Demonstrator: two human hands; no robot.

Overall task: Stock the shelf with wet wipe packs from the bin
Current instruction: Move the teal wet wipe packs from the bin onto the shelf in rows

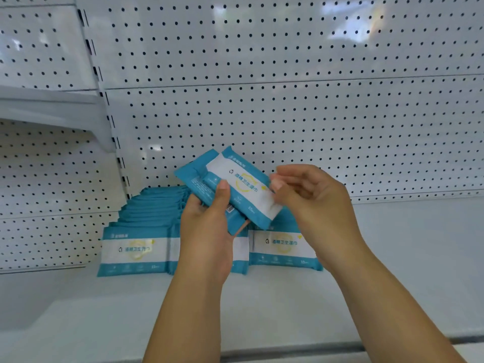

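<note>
My left hand (pixel 207 226) grips a small stack of teal-and-white wet wipe packs (pixel 199 184), held tilted above the shelf. My right hand (pixel 309 197) pinches the right edge of the top pack (pixel 243 189) of that stack between thumb and fingers. Below my hands, rows of the same packs stand upright on the white shelf (pixel 392 244): a long row at the left (pixel 136 247), a middle row mostly hidden behind my left hand, and a short row at the right (pixel 282 247). The bin is not in view.
A white pegboard back panel (pixel 288 113) rises behind the shelf. A slotted upright (pixel 115 142) divides it from the neighbouring bay, where a higher shelf (pixel 52 108) juts out at the upper left. Bare shelf surface stretches to the right of the packs.
</note>
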